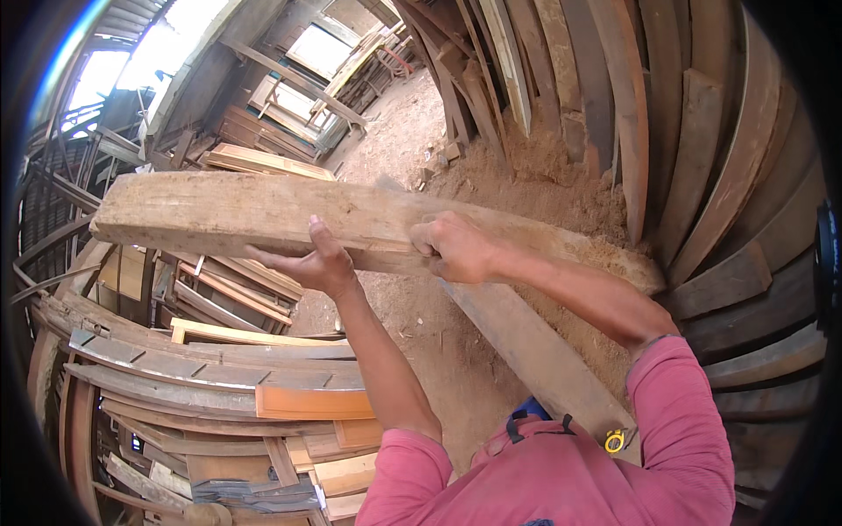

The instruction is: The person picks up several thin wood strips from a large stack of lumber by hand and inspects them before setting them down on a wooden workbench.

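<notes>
A long, thick wooden beam (263, 197) stretches across the view in front of me, its left end raised and its right end by the sawdust and standing boards. My left hand (320, 263) supports the beam from its near lower edge, thumb up against the side and fingers reaching underneath. Further right, my right hand (458, 247) is closed at the beam's near edge, its fingers curled against the wood. Below the beam a wide grey-brown plank (535, 342) runs diagonally towards me. A yellow tape measure (616, 441) shows near that plank's close end, beside my body.
Many boards (702, 158) lean upright along the right side. Sawdust (553, 197) is heaped at their feet. Stacked timber (210, 399) fills the left, with an orange-brown board (314, 403) on it. Farther back, a trestle-like frame (307, 92) stands near bright openings.
</notes>
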`<state>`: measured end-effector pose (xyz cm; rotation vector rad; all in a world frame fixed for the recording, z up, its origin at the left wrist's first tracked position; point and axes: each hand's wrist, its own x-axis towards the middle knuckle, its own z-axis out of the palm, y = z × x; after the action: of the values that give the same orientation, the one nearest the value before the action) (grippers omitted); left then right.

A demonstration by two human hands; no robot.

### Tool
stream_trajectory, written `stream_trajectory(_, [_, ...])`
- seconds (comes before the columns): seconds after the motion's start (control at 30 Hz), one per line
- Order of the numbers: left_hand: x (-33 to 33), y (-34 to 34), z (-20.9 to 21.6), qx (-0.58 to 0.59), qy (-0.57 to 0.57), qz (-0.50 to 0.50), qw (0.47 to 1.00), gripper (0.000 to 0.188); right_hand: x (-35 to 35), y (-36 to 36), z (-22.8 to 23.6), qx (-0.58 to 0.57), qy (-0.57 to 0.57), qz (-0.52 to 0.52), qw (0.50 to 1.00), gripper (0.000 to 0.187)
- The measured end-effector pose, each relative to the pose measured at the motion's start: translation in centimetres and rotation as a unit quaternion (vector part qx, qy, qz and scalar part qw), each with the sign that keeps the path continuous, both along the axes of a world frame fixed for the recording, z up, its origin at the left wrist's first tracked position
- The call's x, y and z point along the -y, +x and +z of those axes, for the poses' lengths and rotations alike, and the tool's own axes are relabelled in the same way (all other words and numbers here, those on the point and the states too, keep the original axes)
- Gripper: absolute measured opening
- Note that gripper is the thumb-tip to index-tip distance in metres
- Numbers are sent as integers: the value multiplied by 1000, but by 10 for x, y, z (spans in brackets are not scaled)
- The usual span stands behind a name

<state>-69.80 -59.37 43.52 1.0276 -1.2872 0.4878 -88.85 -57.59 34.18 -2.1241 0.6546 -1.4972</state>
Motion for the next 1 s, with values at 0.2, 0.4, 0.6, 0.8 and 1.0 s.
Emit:
stream_trajectory(0.2, [48,-2,5,-27,-4,-137,990,103,1,-11,9,5,50,-55,997,24])
stream_trajectory(0.4, [62,15,9,3,1,-120,993,105,-20,-44,23,15,-7,-19,1000,23])
stream_trajectory(0.6, [34,-41,25,57,-7,-75,996,98,-3,-71,32,-46,48,-32,997,17])
stream_trajectory(0.8, [21,-69,15,-159,-23,-395,904,85,-8,-92,38,-52,7,-74,996,14])
stream_trajectory(1.0, [28,-80,20,-295,139,-559,762,86,-12,-104,41,-66,71,-106,990,14])
